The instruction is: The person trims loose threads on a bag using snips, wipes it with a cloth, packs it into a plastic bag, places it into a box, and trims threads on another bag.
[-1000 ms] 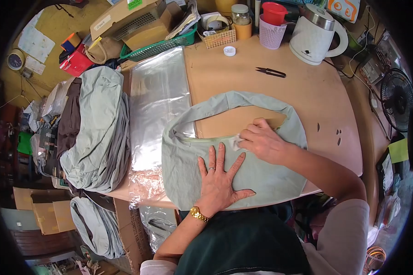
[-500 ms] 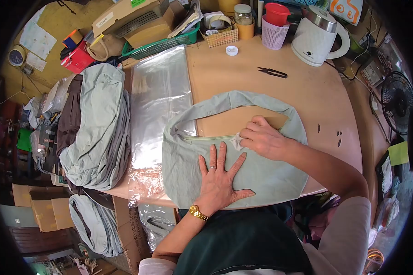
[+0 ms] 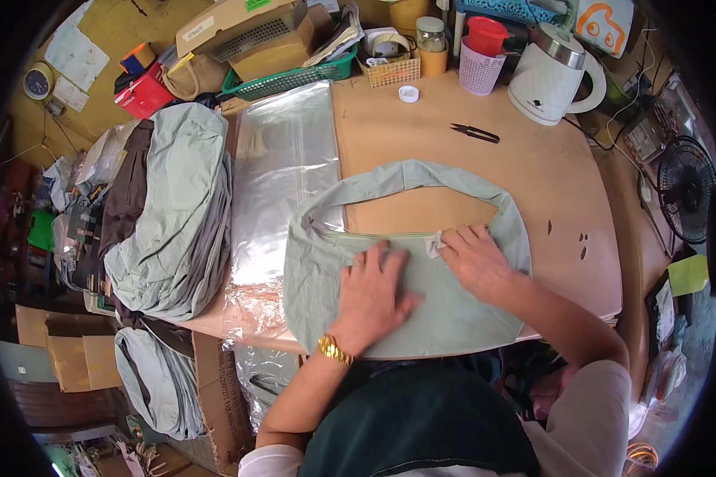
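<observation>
A pale green shoulder bag (image 3: 453, 318) lies flat on the table, its strap arched away from me and its zipper running along the opening. My right hand (image 3: 479, 258) pinches a small whitish cloth (image 3: 434, 245) against the bag just below the zipper's right half. Over the middle of the bag is my left hand (image 3: 371, 294), palm down, fingers apart and a little bent, slightly blurred. Nothing shows in it, and whether it presses on the fabric I cannot tell.
Clear plastic sleeves (image 3: 282, 159) lie left of the bag, beside a pile of folded green bags (image 3: 175, 215). Black thread snips (image 3: 476, 133) and a white cap (image 3: 408, 95) lie beyond the strap. A white kettle (image 3: 545, 83) stands at the back right.
My right hand has moved right along the zipper with the cloth. My left hand, earlier spread flat on the bag, has shifted slightly and bent its fingers.
</observation>
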